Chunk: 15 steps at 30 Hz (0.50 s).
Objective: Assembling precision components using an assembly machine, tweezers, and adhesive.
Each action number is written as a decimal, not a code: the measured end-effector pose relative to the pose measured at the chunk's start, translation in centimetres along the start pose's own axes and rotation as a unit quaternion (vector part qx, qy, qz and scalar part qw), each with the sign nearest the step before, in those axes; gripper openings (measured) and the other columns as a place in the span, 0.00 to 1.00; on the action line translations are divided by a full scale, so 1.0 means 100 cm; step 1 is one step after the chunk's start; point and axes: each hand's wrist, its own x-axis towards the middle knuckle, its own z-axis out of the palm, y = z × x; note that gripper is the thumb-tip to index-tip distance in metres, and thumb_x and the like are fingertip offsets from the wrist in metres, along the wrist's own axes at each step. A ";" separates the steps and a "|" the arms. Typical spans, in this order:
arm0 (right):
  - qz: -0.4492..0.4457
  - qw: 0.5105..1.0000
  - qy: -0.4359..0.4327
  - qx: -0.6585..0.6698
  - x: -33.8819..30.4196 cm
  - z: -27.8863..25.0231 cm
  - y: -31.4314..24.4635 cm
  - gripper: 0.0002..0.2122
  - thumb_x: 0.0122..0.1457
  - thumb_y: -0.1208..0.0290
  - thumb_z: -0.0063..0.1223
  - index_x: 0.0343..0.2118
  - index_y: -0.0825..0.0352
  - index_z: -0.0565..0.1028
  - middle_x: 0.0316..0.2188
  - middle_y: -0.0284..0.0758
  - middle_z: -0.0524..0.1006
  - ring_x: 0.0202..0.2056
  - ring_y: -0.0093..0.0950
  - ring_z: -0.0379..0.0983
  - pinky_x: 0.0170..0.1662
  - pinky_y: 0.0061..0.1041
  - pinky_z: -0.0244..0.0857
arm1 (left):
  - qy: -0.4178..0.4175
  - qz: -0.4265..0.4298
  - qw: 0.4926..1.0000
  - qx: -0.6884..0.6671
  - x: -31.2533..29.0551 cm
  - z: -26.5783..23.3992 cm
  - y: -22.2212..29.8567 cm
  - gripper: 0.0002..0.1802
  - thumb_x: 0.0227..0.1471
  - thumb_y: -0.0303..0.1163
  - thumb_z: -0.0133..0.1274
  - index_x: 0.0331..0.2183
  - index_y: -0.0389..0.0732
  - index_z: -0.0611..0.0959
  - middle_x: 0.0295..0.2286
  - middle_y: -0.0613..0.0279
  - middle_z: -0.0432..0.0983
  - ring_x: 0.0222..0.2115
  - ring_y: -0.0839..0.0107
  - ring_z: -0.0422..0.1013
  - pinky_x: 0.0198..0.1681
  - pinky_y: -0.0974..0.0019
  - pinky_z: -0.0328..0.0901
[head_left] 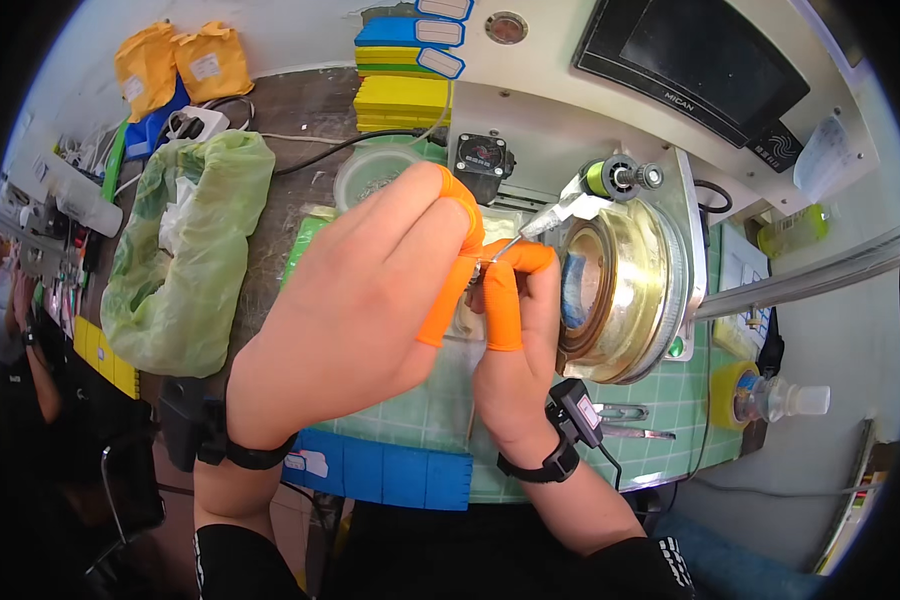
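Note:
My left hand [355,285] comes in over the green gridded mat, its thumb and forefinger in orange finger cots and pinched together. My right hand [518,345] meets it from the right, also with orange cots on thumb and forefinger, closed in a pinch. Between the fingertips is a small silvery bit, too small and too covered to name. A thin bent metal tip [506,249], on a slanted silver holder [560,212], reaches down to the pinched fingers. Each wrist wears a black strap with a small box.
A gold-coloured wheel [625,290] stands just right of my hands, below a machine with a dark screen [692,65]. Tweezers [640,433] lie beside my right wrist. Left are a round clear dish [365,172] and a green plastic bag [190,250]. Blue strips [380,470] edge the table.

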 end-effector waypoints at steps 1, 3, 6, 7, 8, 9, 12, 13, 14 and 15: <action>-0.009 1.000 -0.002 -0.007 -0.001 0.001 0.000 0.09 0.76 0.72 0.46 0.54 0.65 0.65 0.49 0.33 0.69 0.49 0.23 0.67 0.57 0.25 0.62 | 0.000 0.010 1.000 0.018 0.001 -0.001 0.001 0.10 0.54 0.19 0.58 0.39 0.33 0.77 0.38 0.45 0.71 0.35 0.42 0.71 0.38 0.52 0.69; -0.021 1.000 -0.005 -0.014 0.000 0.001 0.001 0.09 0.76 0.72 0.46 0.54 0.65 0.65 0.48 0.33 0.69 0.49 0.22 0.67 0.56 0.25 0.62 | 0.002 0.023 0.999 0.037 0.002 -0.001 0.002 0.10 0.54 0.18 0.58 0.39 0.33 0.77 0.38 0.45 0.70 0.35 0.41 0.71 0.37 0.52 0.69; -0.040 0.999 -0.010 -0.015 0.001 -0.001 0.003 0.08 0.76 0.72 0.45 0.54 0.65 0.65 0.48 0.33 0.69 0.48 0.22 0.67 0.56 0.25 0.63 | 0.009 0.035 0.997 0.065 0.003 0.003 0.004 0.10 0.54 0.18 0.58 0.39 0.33 0.77 0.38 0.45 0.70 0.34 0.41 0.71 0.36 0.52 0.68; -0.023 1.000 -0.004 -0.019 -0.001 -0.001 0.001 0.08 0.76 0.72 0.45 0.53 0.66 0.65 0.47 0.33 0.69 0.48 0.22 0.67 0.55 0.25 0.63 | 0.015 0.030 0.997 0.072 0.001 0.004 0.004 0.10 0.54 0.18 0.58 0.40 0.33 0.77 0.38 0.45 0.70 0.34 0.42 0.71 0.36 0.52 0.68; -0.005 1.000 0.001 -0.022 -0.002 0.000 0.000 0.08 0.76 0.72 0.45 0.53 0.66 0.66 0.47 0.32 0.69 0.47 0.22 0.67 0.55 0.25 0.63 | 0.022 0.025 0.996 0.080 -0.001 0.006 0.004 0.10 0.54 0.18 0.58 0.40 0.33 0.77 0.38 0.45 0.70 0.34 0.42 0.71 0.36 0.52 0.68; -0.006 1.000 0.001 -0.022 -0.001 0.001 0.001 0.08 0.76 0.72 0.45 0.53 0.66 0.66 0.47 0.32 0.69 0.47 0.22 0.67 0.55 0.25 0.63 | 0.022 0.026 0.996 0.080 -0.003 0.008 0.005 0.10 0.54 0.18 0.58 0.40 0.33 0.77 0.38 0.45 0.70 0.34 0.42 0.71 0.36 0.52 0.68; -0.056 0.998 0.025 -0.029 0.002 0.002 0.005 0.06 0.76 0.68 0.46 0.50 0.63 0.69 0.41 0.27 0.70 0.37 0.17 0.62 0.43 0.20 0.60 | 0.043 0.026 0.995 0.087 -0.005 0.011 0.005 0.10 0.54 0.19 0.59 0.40 0.34 0.78 0.39 0.45 0.71 0.35 0.43 0.72 0.37 0.52 0.69; -0.057 0.998 0.011 -0.023 0.001 0.001 0.005 0.07 0.77 0.70 0.46 0.51 0.65 0.68 0.44 0.30 0.70 0.42 0.20 0.65 0.49 0.22 0.61 | 0.049 0.028 0.994 0.089 -0.006 0.012 0.005 0.10 0.54 0.19 0.59 0.40 0.34 0.78 0.39 0.45 0.71 0.35 0.43 0.72 0.38 0.51 0.69; -0.057 0.998 -0.003 -0.017 0.001 0.000 0.006 0.07 0.77 0.72 0.45 0.52 0.67 0.66 0.47 0.33 0.69 0.46 0.22 0.67 0.55 0.24 0.62 | 0.056 0.030 0.994 0.090 -0.006 0.013 0.004 0.11 0.55 0.19 0.59 0.40 0.34 0.78 0.39 0.45 0.70 0.35 0.43 0.71 0.38 0.51 0.69; -0.056 0.998 -0.004 -0.018 0.002 0.000 0.007 0.07 0.77 0.72 0.45 0.52 0.67 0.66 0.47 0.33 0.69 0.46 0.22 0.67 0.55 0.24 0.62 | 0.057 0.029 0.994 0.089 -0.007 0.014 0.004 0.11 0.55 0.19 0.59 0.40 0.34 0.78 0.39 0.45 0.70 0.35 0.43 0.71 0.38 0.51 0.69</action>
